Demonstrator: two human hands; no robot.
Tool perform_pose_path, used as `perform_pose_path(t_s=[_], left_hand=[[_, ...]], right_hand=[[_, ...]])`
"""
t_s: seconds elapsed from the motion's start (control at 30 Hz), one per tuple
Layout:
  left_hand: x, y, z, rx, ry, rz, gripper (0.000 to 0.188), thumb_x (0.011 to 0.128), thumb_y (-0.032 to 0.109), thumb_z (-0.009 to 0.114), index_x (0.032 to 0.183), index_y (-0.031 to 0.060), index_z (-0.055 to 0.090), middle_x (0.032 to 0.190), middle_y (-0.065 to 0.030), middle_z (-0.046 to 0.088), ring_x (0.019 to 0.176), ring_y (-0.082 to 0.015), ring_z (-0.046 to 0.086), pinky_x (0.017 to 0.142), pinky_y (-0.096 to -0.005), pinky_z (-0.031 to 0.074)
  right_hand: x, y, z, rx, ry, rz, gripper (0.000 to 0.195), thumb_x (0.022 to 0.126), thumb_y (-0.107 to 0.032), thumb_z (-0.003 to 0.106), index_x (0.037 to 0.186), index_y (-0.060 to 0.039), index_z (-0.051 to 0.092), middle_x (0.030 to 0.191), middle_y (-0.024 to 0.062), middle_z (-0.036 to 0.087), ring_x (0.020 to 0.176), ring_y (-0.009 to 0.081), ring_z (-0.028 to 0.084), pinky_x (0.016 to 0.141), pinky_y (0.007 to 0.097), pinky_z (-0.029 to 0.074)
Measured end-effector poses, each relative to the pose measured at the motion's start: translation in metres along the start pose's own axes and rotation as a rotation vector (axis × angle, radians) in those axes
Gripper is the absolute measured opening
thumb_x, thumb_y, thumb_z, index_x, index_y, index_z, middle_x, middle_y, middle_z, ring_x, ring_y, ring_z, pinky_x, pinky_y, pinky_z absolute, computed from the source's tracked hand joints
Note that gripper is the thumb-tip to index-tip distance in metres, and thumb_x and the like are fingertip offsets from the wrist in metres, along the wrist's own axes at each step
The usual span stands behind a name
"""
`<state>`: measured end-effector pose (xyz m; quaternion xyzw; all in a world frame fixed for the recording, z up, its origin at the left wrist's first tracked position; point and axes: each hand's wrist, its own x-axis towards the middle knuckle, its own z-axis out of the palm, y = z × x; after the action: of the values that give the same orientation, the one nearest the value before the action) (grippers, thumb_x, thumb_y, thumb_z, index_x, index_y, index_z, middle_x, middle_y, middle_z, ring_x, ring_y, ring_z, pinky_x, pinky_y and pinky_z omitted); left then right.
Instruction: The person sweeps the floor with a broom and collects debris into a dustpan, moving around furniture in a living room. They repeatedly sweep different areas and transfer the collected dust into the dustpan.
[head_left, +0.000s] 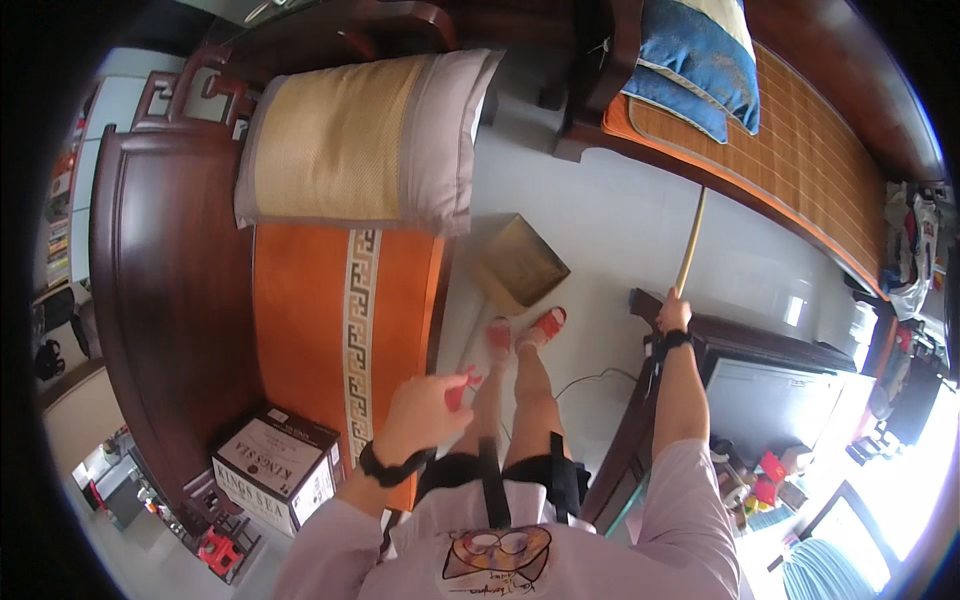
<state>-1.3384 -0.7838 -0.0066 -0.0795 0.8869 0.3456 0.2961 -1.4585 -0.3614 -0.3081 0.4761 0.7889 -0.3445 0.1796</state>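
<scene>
My right hand (673, 313) grips one end of a thin yellowish stick (691, 240). The stick stretches away from me over the pale floor, and its far end meets the front edge of a wooden bench seat (780, 142); whether it goes beneath cannot be told. In my left hand (426, 412) is a small red object (457, 391), partly covered by the fingers and too blurred to name. An open brown box (523, 262), seemingly cardboard, sits on the floor just beyond my red shoes (549, 324).
At left, a wooden sofa with an orange seat cushion (300, 300) carries a beige pillow (337, 142) and a printed carton (274, 465). Blue cushions (697, 60) lie on the far bench. Close to my right arm stands a dark cabinet (750, 337). A cable (592, 377) crosses the floor.
</scene>
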Motion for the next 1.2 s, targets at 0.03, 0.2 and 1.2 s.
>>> perform_pose_path(t_s=[0.03,0.2,1.2], left_hand=[[0.001,0.004,-0.006,-0.011,-0.018,-0.018,0.034,0.064,0.021,0.064,0.095,0.0074,0.065,0.071,-0.0136,0.062,0.069,-0.0346,0.059,0.061,-0.0407,0.047],[0.014,0.017,0.001,0.014,-0.005,-0.009,0.036,0.065,0.018,0.064,0.098,0.0023,0.064,0.064,-0.0168,0.058,0.062,-0.0319,0.060,0.056,-0.0365,0.046],[-0.029,-0.008,0.005,-0.012,-0.074,-0.074,0.047,0.064,0.021,0.063,0.110,0.0084,0.061,0.081,-0.0122,0.064,0.078,-0.0301,0.061,0.067,-0.0385,0.049]], right_hand=[[0.005,-0.023,0.009,0.055,-0.025,0.020,0.058,0.088,-0.048,0.046,0.072,0.0061,0.056,0.054,0.0142,0.054,0.041,0.0260,0.056,0.035,0.0363,0.044],[0.045,-0.051,0.025,0.056,-0.152,0.026,0.056,0.087,-0.049,0.041,0.057,-0.0023,0.046,0.043,0.0097,0.047,0.034,0.0240,0.047,0.032,0.0380,0.036],[-0.248,0.054,-0.099,0.134,-0.388,0.153,0.045,0.092,-0.041,0.044,0.060,-0.0080,0.045,0.043,0.0023,0.040,0.030,0.0166,0.040,0.028,0.0292,0.031]])
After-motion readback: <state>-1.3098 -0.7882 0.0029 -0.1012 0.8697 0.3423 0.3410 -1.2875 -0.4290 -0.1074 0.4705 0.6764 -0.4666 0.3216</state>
